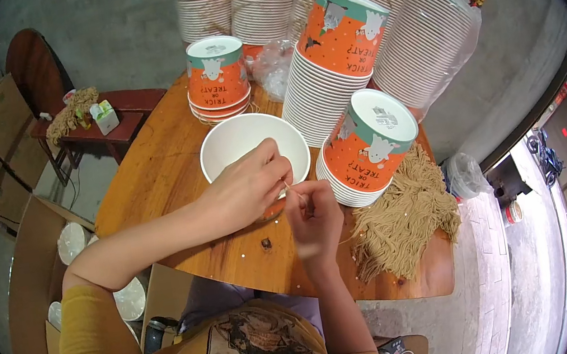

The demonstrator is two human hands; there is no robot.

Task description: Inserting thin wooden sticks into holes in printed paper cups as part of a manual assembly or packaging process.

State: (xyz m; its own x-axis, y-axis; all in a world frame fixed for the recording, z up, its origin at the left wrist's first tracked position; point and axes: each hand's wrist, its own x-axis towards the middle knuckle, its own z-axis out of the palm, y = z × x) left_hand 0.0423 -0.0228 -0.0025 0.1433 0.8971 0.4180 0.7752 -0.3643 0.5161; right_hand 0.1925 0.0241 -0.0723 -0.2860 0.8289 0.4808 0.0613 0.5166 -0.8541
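Note:
An open paper bucket (232, 144), white inside with some orange showing below, stands mouth up on the table in front of me. My left hand (245, 189) reaches over its near rim, thumb and fingers pinched on a thin tan string (287, 185). Just to the right, my right hand (315, 219) is closed on the same string, its fingertips close to the left ones at the bucket's rim. How the string meets the bucket is hidden by my fingers. Beside my right hand lies a heap of tan strings (405, 214).
Upside-down stacks of orange buckets stand close by: a short stack (357, 156) at right, a tall stack (326, 91) behind, another (217, 77) at back left. Wrapped white stacks (423, 34) line the wooden table's (145, 174) far side. A cardboard box (37, 277) holds buckets at left.

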